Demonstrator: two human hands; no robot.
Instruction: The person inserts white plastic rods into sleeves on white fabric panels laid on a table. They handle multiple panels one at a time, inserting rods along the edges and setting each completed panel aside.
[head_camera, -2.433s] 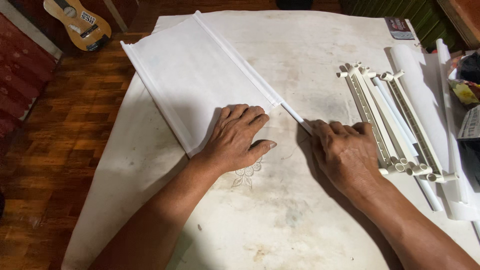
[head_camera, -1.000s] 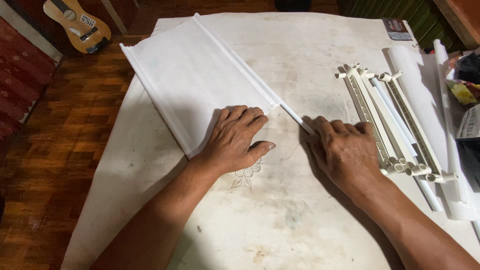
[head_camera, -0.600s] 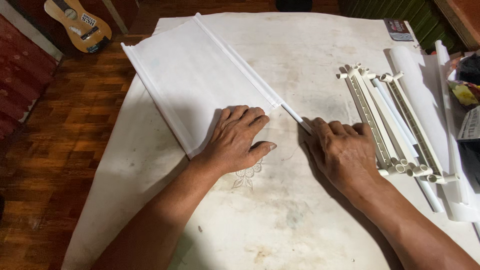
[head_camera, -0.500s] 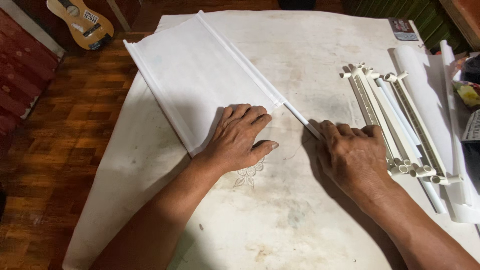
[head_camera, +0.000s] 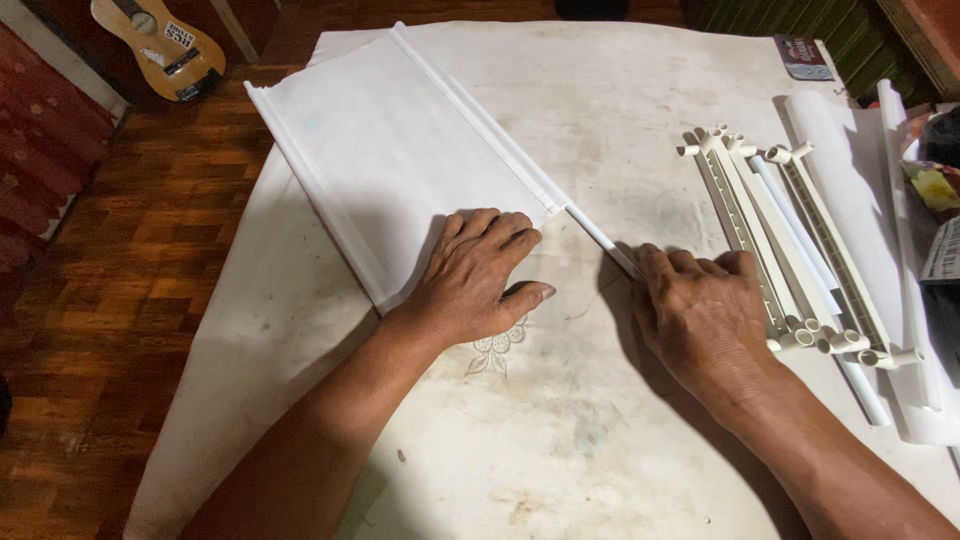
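White paper sheet stays pinned under the flat, open left hand, while the right hand, at 3 o'clock, has barely shifted, seemingly pinching the thin rod.

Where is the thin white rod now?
The thin white rod lies mid-table, sticking out of the white sheet's right hem, between the left hand and right hand.

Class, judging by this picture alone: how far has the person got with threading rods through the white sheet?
Done: the white sheet has a hemmed channel along each long edge. In hand: the left hand presses the sheet flat while the right hand holds the thin white rod sticking out of the right channel. Left: the white plastic frame pieces lie unattached beside it.
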